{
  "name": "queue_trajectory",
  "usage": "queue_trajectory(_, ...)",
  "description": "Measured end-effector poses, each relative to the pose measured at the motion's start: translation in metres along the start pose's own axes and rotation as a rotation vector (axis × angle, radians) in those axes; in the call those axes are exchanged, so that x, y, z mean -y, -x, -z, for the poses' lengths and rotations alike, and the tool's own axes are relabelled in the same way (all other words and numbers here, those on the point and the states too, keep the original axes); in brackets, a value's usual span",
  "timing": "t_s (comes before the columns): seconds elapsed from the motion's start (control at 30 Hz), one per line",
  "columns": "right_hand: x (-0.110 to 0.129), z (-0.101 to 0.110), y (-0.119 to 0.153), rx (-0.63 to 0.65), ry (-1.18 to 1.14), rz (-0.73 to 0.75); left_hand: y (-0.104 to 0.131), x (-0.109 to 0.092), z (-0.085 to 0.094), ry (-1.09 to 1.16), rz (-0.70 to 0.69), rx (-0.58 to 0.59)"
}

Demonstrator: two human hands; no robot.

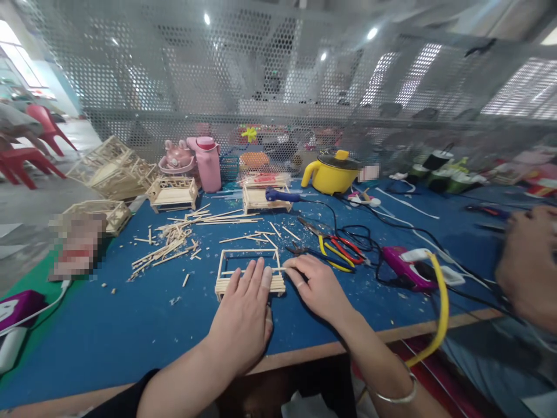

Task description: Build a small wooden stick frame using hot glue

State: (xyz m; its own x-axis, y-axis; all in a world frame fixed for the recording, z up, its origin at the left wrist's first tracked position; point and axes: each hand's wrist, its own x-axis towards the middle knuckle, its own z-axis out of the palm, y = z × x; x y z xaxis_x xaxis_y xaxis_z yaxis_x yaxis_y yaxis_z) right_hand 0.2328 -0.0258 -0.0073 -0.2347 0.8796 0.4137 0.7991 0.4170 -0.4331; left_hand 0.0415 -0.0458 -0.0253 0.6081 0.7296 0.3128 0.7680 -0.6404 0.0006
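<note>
A small wooden stick frame (pixel 221 262) with a slatted base stands on the blue table. My left hand (pixel 244 307) lies over the front of it, fingers stretched out and pressing on a thin stick (pixel 230 272) that runs across the frame. At the frame's right side, my right hand (pixel 314 284) pinches the right end of that stick between thumb and fingers. Behind the frame are loose sticks (pixel 174 244). Pliers with yellow and blue handles (pixel 335 255) lie to the right, beyond my right hand.
A blue glue gun (pixel 282 196) rests on a finished wooden piece (pixel 250 203). Further back stand a pink jug (pixel 208 165) and a yellow pot (pixel 333 174). A purple power strip (pixel 402 270) with cables lies right. Another person's hand (pixel 528 261) is at the far right.
</note>
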Motion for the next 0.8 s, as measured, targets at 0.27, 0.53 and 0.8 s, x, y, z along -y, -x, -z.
queue_trajectory(0.27,0.025,0.025,0.008,-0.144,0.138,0.261,-0.017,0.000,0.034,0.035,0.050,-0.274)
queue_trajectory(0.53,0.049,0.034,0.014,-0.084,0.204,0.365,-0.020,-0.002,0.055,0.273,0.089,0.038)
queue_trajectory(0.8,0.036,0.031,0.035,-0.222,0.151,0.203,0.003,0.000,0.053,0.412,0.176,0.066)
